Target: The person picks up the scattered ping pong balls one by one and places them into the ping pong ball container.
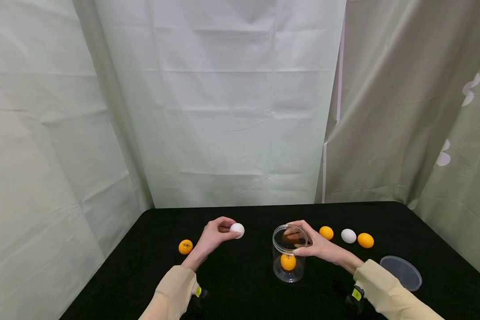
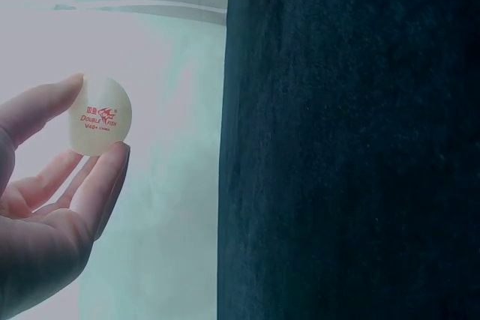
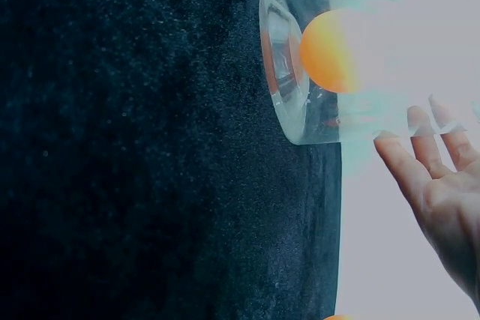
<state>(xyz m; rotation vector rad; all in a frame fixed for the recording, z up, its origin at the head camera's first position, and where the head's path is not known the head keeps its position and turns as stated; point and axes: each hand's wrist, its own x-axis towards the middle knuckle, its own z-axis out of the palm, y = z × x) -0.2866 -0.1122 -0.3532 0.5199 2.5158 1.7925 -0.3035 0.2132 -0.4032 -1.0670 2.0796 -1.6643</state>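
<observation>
In the head view my left hand (image 1: 216,233) pinches a white table tennis ball (image 1: 237,230) between thumb and fingers, above the black table. Red print shows on that ball in the left wrist view. My right hand (image 1: 320,246) grips a clear plastic jar (image 1: 289,278) near its uncovered rim, the thumb on the near side and the fingers around the far side. Inside the jar is an orange table tennis ball (image 1: 288,262), which also appears through the clear wall in the right wrist view (image 3: 330,50).
One orange ball (image 1: 186,247) lies left of my left hand. Beyond my right forearm are another orange ball (image 1: 326,232), a white ball (image 1: 348,236) and a further orange one (image 1: 366,240). A translucent round lid (image 1: 402,272) lies at the right. Pale curtains (image 1: 232,111) hang behind the table.
</observation>
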